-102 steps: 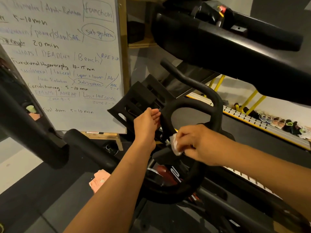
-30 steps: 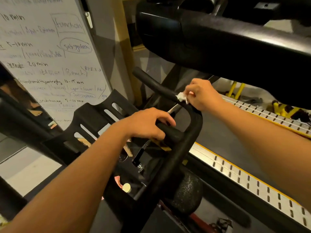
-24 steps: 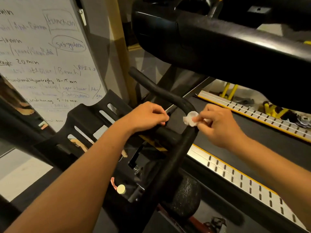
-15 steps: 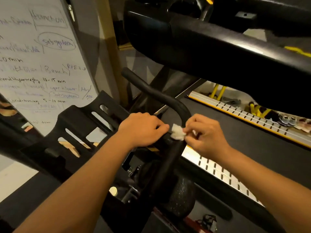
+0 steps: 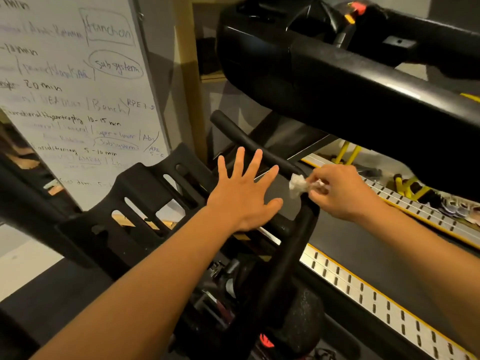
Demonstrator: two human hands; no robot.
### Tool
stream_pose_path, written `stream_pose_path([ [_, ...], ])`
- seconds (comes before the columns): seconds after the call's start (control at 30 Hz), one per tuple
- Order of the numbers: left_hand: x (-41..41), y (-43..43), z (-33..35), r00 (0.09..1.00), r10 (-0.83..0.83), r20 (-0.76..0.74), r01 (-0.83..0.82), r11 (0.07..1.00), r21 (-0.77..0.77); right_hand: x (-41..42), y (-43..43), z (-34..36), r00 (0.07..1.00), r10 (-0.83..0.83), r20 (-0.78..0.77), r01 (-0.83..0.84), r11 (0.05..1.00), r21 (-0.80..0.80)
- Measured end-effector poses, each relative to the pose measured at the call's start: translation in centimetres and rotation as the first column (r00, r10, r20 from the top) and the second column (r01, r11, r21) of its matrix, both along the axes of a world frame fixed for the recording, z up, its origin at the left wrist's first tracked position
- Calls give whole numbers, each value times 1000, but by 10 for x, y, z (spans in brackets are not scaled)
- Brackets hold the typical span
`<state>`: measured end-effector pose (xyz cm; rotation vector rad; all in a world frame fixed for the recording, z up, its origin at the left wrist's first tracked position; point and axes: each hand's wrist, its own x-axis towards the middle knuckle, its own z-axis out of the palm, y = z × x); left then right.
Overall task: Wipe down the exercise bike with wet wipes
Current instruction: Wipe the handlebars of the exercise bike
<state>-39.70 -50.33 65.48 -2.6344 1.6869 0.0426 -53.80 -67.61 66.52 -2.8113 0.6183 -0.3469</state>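
Observation:
The exercise bike's black handlebar (image 5: 280, 271) curves through the middle of the view, its straight end (image 5: 233, 131) pointing up and left. My right hand (image 5: 340, 193) pinches a crumpled white wet wipe (image 5: 297, 184) against the bend of the bar. My left hand (image 5: 244, 196) is spread flat with its fingers apart, its palm over the crossbar by the slotted black device tray (image 5: 140, 201); it holds nothing.
A whiteboard (image 5: 78, 87) with handwriting stands at the left. A large black padded machine part (image 5: 337, 81) hangs overhead at the upper right. A slotted metal rail with yellow edging (image 5: 376, 300) runs along the right, with shoes (image 5: 452, 206) beyond it.
My left hand has let go of the crossbar and spread open. My right hand has moved the wipe up along the bend of the handlebar.

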Motion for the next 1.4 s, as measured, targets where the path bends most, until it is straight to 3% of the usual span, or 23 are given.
stream_pose_path([
  [0.27, 36, -14, -1, 961, 223, -165, -234, 971, -47, 114, 1, 3, 995, 51, 87, -43, 995, -90],
  [0.43, 53, -18, -6, 951, 298, -79, -305, 947, -97, 201, 7, 15, 964, 40, 264, -57, 997, 55],
  [0.5, 64, -18, -6, 951, 275, -142, -296, 942, -158, 215, 8, 13, 949, -12, 316, -42, 985, 165],
  [0.53, 69, -19, -5, 935, 246, -255, -307, 922, -237, 214, 8, 11, 948, -16, 318, -49, 980, 193],
  [0.57, 74, -23, -2, 875, 208, -437, -375, 861, -342, 207, 6, 9, 953, -3, 303, -58, 980, 192],
  [0.63, 82, -33, 11, 631, 124, -766, -633, 652, -416, 184, -6, 5, 977, 27, 211, -55, 990, 128],
  [0.67, 85, -39, 18, 515, 107, -851, -729, 577, -368, 171, -13, 5, 990, 38, 137, -49, 996, 77],
  [0.73, 82, -53, 24, 396, 100, -913, -780, 561, -277, 151, -24, 4, 999, 50, -1, -50, 999, -9],
  [0.8, 70, -62, 19, 420, 107, -901, -738, 617, -271, 143, -24, 2, 999, 53, -5, -53, 999, -7],
  [0.97, 70, -73, -2, 687, 327, -648, -640, 694, -328, 185, -9, 5, 966, 34, 257, -88, 976, 201],
  [1.07, 73, -71, -3, 820, 316, -478, -532, 729, -431, 226, -1, 14, 944, 42, 326, -148, 940, 307],
  [1.17, 78, -68, -6, 834, 269, -482, -495, 749, -440, 240, 2, 17, 947, 70, 314, -181, 923, 340],
  [1.23, 81, -66, -6, 864, 243, -440, -441, 786, -433, 222, -6, 15, 962, 114, 247, -184, 942, 281],
  [1.33, 78, -68, -4, 955, 133, -264, -230, 895, -381, 173, -31, 8, 985, 153, -75, -145, 985, 95],
  [1.4, 76, -71, -3, 971, 84, -223, -160, 924, -349, 138, -45, 7, 958, 102, -269, -66, 988, 141],
])
